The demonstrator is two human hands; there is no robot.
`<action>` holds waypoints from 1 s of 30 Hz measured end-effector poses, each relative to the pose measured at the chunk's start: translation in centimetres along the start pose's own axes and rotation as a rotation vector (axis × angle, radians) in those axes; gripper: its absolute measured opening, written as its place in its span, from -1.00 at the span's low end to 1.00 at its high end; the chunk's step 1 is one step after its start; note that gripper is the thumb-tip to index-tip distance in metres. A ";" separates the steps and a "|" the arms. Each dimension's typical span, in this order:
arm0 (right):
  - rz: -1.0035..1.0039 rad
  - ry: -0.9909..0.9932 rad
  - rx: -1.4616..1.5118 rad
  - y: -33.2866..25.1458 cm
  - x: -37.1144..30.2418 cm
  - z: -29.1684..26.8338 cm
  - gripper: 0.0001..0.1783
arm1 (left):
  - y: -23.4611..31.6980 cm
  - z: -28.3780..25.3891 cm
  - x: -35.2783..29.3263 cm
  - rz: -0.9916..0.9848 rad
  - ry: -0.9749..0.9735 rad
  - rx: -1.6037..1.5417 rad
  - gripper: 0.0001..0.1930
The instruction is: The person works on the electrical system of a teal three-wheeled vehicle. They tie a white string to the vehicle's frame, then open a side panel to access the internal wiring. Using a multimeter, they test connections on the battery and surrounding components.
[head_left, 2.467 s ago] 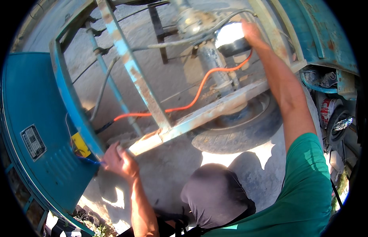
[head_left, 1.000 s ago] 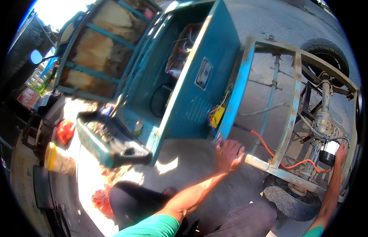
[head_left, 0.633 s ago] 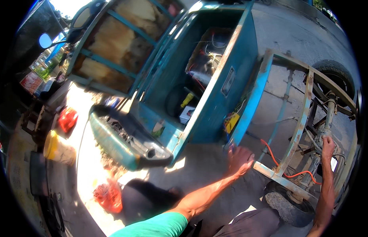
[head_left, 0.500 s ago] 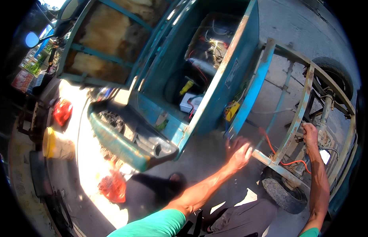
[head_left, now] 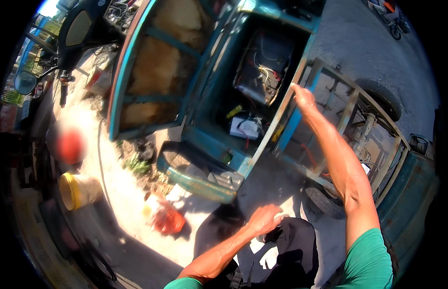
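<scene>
My right hand (head_left: pixel 305 98) reaches forward with its fingers closed over the worn upper edge of a teal metal box (head_left: pixel 269 153), part of a vehicle body. Inside that box sit a white battery-like block (head_left: pixel 244 127) with a red wire, a yellow-and-black piece, and a dark tray (head_left: pixel 262 65) with loose wires. Low in front of me, my left hand (head_left: pixel 266 219) rests by my knee, its fingers lying loosely over it. A hinged panel (head_left: pixel 156 67) with a stained brown inside stands raised left of the box.
Right of the box is a bare metal frame (head_left: pixel 350 108) with an axle and two tyres, the nearer tyre (head_left: pixel 325 202) by my leg. A teal-edged seat-like part (head_left: pixel 197 185), a red plastic bag (head_left: pixel 168 220) and a yellow-rimmed bucket (head_left: pixel 79 191) lie leftward. A rider passes far right.
My right hand has left the metal frame and taken the box's edge. My left hand has dropped from beside the blue bar to my knee. The whole view has shifted.
</scene>
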State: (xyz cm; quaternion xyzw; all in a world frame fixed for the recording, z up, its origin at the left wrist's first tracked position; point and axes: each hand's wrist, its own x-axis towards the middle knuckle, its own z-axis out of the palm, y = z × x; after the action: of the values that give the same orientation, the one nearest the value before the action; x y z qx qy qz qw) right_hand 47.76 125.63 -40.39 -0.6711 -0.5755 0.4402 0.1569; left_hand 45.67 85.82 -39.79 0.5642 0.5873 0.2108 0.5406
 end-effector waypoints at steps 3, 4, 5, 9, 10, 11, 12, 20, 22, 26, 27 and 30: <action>0.085 0.111 -0.121 -5.0 -0.5 0.0 -0.16 | 3.0 -6.6 -5.6 0.064 0.015 -0.102 -0.68; 0.128 0.233 -0.149 -5.7 -0.1 0.6 -0.12 | 3.1 -8.4 -7.0 0.098 0.024 -0.110 -0.70; 0.146 0.242 -0.183 -5.8 0.5 0.7 -0.12 | 4.4 -11.4 -8.6 0.078 0.015 -0.096 -0.70; 0.324 0.278 -0.183 -7.4 1.4 2.2 -0.20 | 7.4 -22.7 -12.6 0.118 0.179 -0.013 -0.70; 0.361 0.302 -0.162 -7.4 1.8 2.5 -0.22 | 7.6 -25.4 -12.7 0.106 0.219 -0.012 -0.71; 0.397 0.324 -0.140 -7.4 2.4 2.9 -0.23 | 8.1 -28.4 -12.6 0.099 0.267 0.045 -0.73; 0.420 0.331 -0.140 -7.2 3.1 3.1 -0.27 | 9.1 -31.3 -12.0 0.083 0.338 0.073 -0.75; 0.391 0.459 -0.132 -8.9 1.8 5.3 -0.38 | 18.2 -53.0 -2.8 0.361 0.810 0.134 -0.75; 0.369 0.479 -0.142 -8.6 1.8 5.8 -0.38 | 19.7 -58.3 0.6 0.364 0.904 0.175 -0.71; 0.360 0.576 -0.133 -6.8 2.3 3.9 -0.44 | 22.7 -67.6 9.6 0.292 0.955 0.557 -0.62; 0.327 0.595 -0.140 -5.4 2.8 3.3 -0.46 | 23.1 -69.2 11.6 0.214 0.997 0.684 -0.58; 0.296 0.577 -0.154 -6.7 2.7 4.8 -0.45 | 18.4 -81.4 14.0 0.223 0.987 1.004 -0.50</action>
State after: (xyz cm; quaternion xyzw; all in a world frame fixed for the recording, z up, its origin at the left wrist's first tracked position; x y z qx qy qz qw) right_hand 39.67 128.65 -39.35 -0.8542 -0.4354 0.2053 0.1964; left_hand -14.27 132.86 -3.00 0.6406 0.7284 0.1997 -0.1382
